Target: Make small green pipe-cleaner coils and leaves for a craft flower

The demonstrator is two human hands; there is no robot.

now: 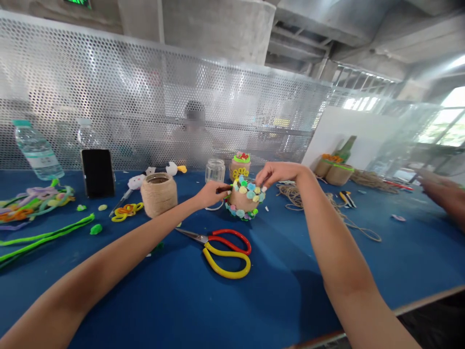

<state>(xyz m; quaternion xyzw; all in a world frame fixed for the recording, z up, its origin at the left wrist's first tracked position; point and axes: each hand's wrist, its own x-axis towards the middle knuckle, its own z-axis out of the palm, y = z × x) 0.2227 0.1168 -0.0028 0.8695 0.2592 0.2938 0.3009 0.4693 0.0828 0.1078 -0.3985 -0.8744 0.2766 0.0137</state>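
Note:
A twine-wrapped jar [242, 200] stands on the blue table, ringed at top and bottom by small pastel pom-poms. My left hand [212, 195] is closed at its left upper edge, fingertips against the trim. From the right, my right hand [273, 173] bends down and pinches the jar's rim; the tips of its fingers are partly hidden. Nearer to me lies a pair of scissors [221, 246] with one red and one yellow handle, blades pointing left. A plain twine-wrapped jar [159, 195] stands beyond my left forearm.
A clear glass jar [215, 171] and another decorated jar [240, 166] stand behind. At left are a phone [98, 173], a water bottle [38, 152] and pipe cleaners [39, 201]. Loose twine [294, 196] lies at right; another person's blurred hand [441, 191] is at the far right.

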